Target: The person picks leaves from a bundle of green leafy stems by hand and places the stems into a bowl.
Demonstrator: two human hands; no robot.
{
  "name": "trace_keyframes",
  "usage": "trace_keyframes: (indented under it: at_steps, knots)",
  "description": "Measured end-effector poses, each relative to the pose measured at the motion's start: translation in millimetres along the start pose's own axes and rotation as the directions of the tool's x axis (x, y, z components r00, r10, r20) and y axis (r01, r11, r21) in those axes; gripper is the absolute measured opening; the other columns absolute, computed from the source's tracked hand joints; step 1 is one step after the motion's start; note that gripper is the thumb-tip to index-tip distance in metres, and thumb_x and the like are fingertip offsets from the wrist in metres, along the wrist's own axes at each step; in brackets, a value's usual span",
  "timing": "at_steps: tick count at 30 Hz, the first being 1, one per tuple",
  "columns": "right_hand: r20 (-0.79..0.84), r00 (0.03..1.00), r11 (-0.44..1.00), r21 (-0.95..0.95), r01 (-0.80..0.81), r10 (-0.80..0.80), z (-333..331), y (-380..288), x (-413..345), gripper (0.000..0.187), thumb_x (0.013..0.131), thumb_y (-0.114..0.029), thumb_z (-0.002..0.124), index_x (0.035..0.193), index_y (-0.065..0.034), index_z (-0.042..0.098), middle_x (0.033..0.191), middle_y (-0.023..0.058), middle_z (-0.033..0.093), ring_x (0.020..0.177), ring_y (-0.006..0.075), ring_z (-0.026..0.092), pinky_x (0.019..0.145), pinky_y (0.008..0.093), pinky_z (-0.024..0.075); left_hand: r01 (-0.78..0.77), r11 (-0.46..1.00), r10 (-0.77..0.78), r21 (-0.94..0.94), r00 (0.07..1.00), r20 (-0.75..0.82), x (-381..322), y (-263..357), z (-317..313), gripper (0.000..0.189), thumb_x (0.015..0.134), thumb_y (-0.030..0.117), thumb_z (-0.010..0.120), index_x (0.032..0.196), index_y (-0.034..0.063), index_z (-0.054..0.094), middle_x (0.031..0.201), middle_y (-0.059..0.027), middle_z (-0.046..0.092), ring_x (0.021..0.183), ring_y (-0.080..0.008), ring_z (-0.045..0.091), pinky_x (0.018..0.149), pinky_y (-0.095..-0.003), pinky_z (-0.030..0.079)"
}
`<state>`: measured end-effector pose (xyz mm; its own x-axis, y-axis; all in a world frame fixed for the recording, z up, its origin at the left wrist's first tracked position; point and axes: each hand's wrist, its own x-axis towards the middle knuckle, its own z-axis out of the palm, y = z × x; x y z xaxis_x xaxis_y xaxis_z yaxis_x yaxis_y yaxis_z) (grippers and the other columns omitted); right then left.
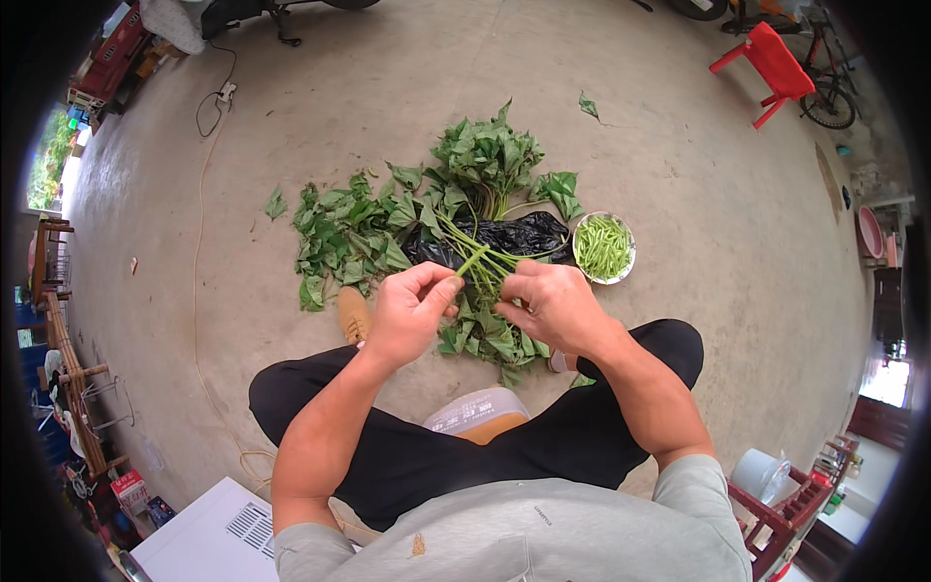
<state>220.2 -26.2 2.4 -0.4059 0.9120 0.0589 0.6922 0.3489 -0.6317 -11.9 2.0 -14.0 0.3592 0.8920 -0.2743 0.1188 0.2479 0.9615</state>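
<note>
Between its thumb and fingers my left hand (413,313) holds a short green stem (474,260), its free end pointing up and right. My right hand (556,302) is just to the right, fingers curled; whether something thin is pinched there I cannot tell. Long leafy stems (465,236) lie beyond and below both hands, across a black plastic bag (534,231). A bunch of leafy greens (489,156) rests past the bag. Loose leaves (345,229) are heaped at the left, and more leaves (494,335) lie under my hands. A round bowl (634,251) of cut green stem pieces (602,246) stands at the right.
Single leaves (276,204) lie on the concrete floor (291,131). A cable (198,291) runs down the left side to a power strip (227,92). A red plastic stool (774,65) and a bicycle (829,102) are at the upper right, a white panel (196,538) at the lower left.
</note>
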Motion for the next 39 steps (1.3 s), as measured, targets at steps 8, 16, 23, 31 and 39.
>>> trace_keyframes:
  at_steps: [8,16,23,31,39]
  knots:
    - [-0.214,0.960,0.983,-0.077,0.169,-0.182,6,-13,15,0.015,0.079,-0.011,0.075,0.090,-0.0075,0.065,0.076,0.0063,0.055,0.062,0.0272,0.062,0.053,0.0392,0.0505,-0.313,0.840,0.306,0.444,0.948,0.090,-5,3,4,0.006,0.088,0.004,0.069,0.093,-0.0011,0.069,0.078,-0.0119,0.060,0.064,-0.0253,0.059,0.059,-0.0352,0.046]
    - [-0.050,0.969,0.968,-0.077,0.239,-0.243,12,-1,14,0.014,0.080,-0.014,0.077,0.088,-0.0063,0.069,0.072,0.0056,0.055,0.062,0.0275,0.062,0.053,0.0403,0.0501,-0.540,0.598,0.494,0.592,0.831,0.258,-7,4,-2,0.013,0.082,0.001,0.075,0.094,-0.0009,0.070,0.081,-0.0116,0.061,0.070,-0.0282,0.059,0.063,-0.0374,0.048]
    - [-0.124,0.987,0.946,0.294,0.133,-0.100,5,4,16,0.008,0.081,-0.004,0.075,0.086,-0.0001,0.070,0.073,0.0095,0.060,0.062,0.0262,0.061,0.053,0.0372,0.0471,-0.524,0.606,0.500,0.599,0.836,0.225,-7,3,-12,0.012,0.082,0.002,0.075,0.094,-0.0007,0.072,0.084,-0.0121,0.066,0.076,-0.0282,0.064,0.067,-0.0357,0.051]
    - [0.011,0.986,0.764,0.631,-0.134,0.164,-5,-4,18,0.012,0.084,-0.004,0.077,0.094,0.0009,0.076,0.079,0.0044,0.065,0.068,0.0097,0.059,0.058,0.0267,0.0460,-0.457,0.790,0.441,0.408,0.887,0.139,-11,4,-2,0.015,0.081,0.000,0.076,0.096,-0.0015,0.073,0.085,-0.0129,0.070,0.077,-0.0266,0.066,0.072,-0.0348,0.052]
    - [0.064,0.964,0.383,0.909,-0.162,0.256,-9,2,14,0.010,0.086,-0.002,0.077,0.096,-0.0005,0.077,0.085,-0.0022,0.064,0.072,0.0039,0.056,0.059,0.0217,0.0435,-0.512,0.747,0.495,0.425,0.854,0.160,-9,4,-3,0.014,0.080,0.001,0.077,0.094,-0.0005,0.073,0.084,-0.0124,0.071,0.081,-0.0282,0.069,0.093,-0.0457,0.052]
